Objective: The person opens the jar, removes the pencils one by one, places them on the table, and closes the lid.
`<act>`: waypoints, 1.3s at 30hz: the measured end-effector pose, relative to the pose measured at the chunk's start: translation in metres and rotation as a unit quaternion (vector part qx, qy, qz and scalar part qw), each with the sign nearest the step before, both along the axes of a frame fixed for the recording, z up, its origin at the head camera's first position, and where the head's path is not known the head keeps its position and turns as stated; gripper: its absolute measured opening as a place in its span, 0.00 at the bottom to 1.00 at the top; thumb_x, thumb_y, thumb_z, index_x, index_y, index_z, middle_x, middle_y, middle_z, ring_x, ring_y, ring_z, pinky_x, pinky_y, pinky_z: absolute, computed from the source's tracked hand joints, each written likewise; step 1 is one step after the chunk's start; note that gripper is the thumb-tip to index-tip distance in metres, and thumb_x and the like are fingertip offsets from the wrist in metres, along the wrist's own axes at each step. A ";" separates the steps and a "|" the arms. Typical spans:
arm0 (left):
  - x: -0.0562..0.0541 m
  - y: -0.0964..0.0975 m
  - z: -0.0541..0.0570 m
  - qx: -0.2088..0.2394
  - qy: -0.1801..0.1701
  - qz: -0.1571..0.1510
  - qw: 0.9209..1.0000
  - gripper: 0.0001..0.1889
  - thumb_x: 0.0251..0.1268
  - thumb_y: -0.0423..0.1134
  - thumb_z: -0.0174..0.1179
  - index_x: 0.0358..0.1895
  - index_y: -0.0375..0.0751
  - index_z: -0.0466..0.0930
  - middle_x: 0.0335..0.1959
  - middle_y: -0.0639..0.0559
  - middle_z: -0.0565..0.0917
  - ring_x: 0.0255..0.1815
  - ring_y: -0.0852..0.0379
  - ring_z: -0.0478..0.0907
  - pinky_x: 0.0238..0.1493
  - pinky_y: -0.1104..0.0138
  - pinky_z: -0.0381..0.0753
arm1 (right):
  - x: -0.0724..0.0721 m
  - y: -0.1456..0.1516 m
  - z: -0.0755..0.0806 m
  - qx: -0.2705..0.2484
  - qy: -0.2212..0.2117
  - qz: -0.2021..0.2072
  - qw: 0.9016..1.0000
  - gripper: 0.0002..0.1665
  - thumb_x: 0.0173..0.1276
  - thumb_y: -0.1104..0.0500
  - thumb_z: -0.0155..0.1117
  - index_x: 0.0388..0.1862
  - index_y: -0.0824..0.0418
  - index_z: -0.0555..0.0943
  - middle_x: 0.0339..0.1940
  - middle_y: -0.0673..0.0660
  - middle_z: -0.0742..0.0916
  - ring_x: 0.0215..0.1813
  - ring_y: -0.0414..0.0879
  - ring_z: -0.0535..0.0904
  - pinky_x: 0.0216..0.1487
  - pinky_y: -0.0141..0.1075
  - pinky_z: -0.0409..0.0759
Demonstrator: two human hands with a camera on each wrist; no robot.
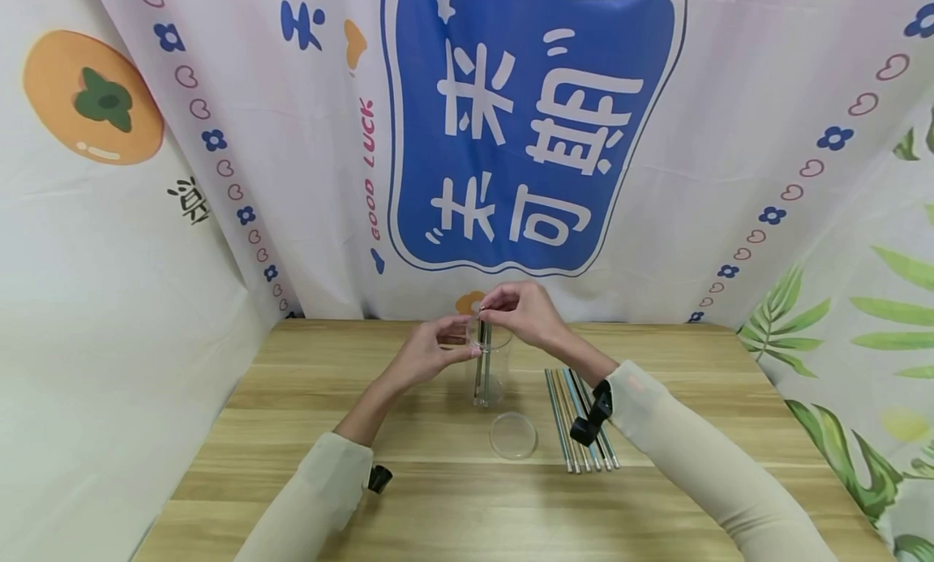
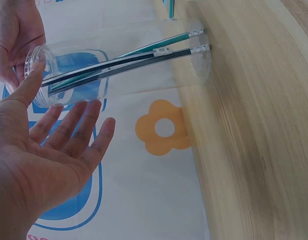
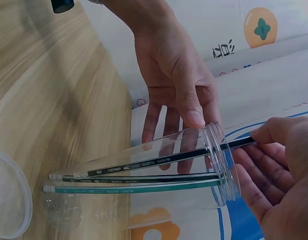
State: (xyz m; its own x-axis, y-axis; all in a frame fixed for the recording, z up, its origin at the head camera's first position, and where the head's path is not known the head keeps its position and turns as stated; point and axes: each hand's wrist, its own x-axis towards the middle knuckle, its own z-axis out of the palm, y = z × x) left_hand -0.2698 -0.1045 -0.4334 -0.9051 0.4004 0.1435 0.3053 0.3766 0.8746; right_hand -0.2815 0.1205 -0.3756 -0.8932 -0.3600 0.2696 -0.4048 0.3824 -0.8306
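Observation:
A tall clear jar [image 1: 502,371] stands upright near the back of the table. My left hand [image 1: 426,353] holds it near its mouth, thumb by the rim in the right wrist view and fingers spread along the far side. At the mouth, my right hand [image 1: 525,312] pinches the top of a black pencil [image 3: 159,161], most of whose length is inside the jar. Its lower end sits above the jar's bottom. Another black pencil [image 3: 108,179] and a green pencil [image 3: 143,188] lean inside, eraser ends down.
A round clear lid [image 1: 513,435] lies on the wooden table [image 1: 409,497] in front of the jar. To its right, several pencils [image 1: 563,420] lie side by side, erasers toward me, partly beneath my right wrist. A printed curtain [image 1: 328,254] hangs behind the table.

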 end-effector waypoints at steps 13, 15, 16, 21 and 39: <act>-0.001 0.000 -0.002 -0.004 0.001 0.004 1.000 0.35 0.66 0.47 0.76 0.73 0.39 0.77 0.63 0.45 0.86 0.61 0.45 0.86 0.61 0.51 0.87 | 0.001 0.010 -0.001 -0.112 -0.005 -0.023 0.993 0.07 0.71 0.66 0.73 0.44 0.70 0.88 0.39 0.61 0.90 0.37 0.50 0.86 0.39 0.31 0.86; -0.001 0.000 -0.003 -0.005 0.001 0.004 1.000 0.34 0.66 0.47 0.76 0.73 0.40 0.77 0.64 0.45 0.86 0.61 0.45 0.86 0.61 0.51 0.87 | 0.001 0.012 0.000 -0.132 -0.011 -0.025 0.991 0.07 0.71 0.68 0.72 0.45 0.71 0.87 0.39 0.60 0.90 0.37 0.46 0.86 0.41 0.33 0.88; -0.001 0.000 -0.003 -0.004 0.000 0.003 1.000 0.34 0.66 0.47 0.76 0.73 0.41 0.77 0.64 0.44 0.86 0.61 0.45 0.86 0.61 0.51 0.87 | 0.001 0.013 0.001 -0.143 -0.016 -0.026 0.989 0.07 0.71 0.68 0.71 0.45 0.71 0.87 0.39 0.59 0.90 0.37 0.45 0.86 0.43 0.33 0.89; -0.001 0.000 -0.002 -0.002 -0.001 -0.001 1.000 0.34 0.67 0.47 0.75 0.73 0.40 0.77 0.65 0.42 0.85 0.61 0.45 0.85 0.62 0.50 0.87 | 0.000 0.017 0.002 -0.198 -0.036 -0.025 0.979 0.08 0.71 0.71 0.69 0.47 0.73 0.84 0.40 0.56 0.89 0.40 0.45 0.86 0.47 0.37 0.91; -0.001 0.001 -0.001 -0.008 0.002 0.003 1.000 0.34 0.67 0.46 0.75 0.74 0.40 0.76 0.63 0.39 0.85 0.61 0.44 0.86 0.62 0.50 0.87 | -0.004 0.032 0.016 -0.409 -0.103 -0.018 0.906 0.08 0.73 0.75 0.65 0.47 0.67 0.83 0.39 0.58 0.90 0.45 0.49 0.90 0.49 0.42 0.92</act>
State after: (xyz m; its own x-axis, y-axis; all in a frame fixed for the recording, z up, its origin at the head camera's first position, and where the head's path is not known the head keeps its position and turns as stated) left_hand -0.2710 -0.1036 -0.4342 -0.9070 0.3972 0.1403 0.3061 0.3927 0.8672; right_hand -0.2851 0.1527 -0.3592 -0.9623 -0.0840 0.2586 -0.2078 -0.3863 -0.8987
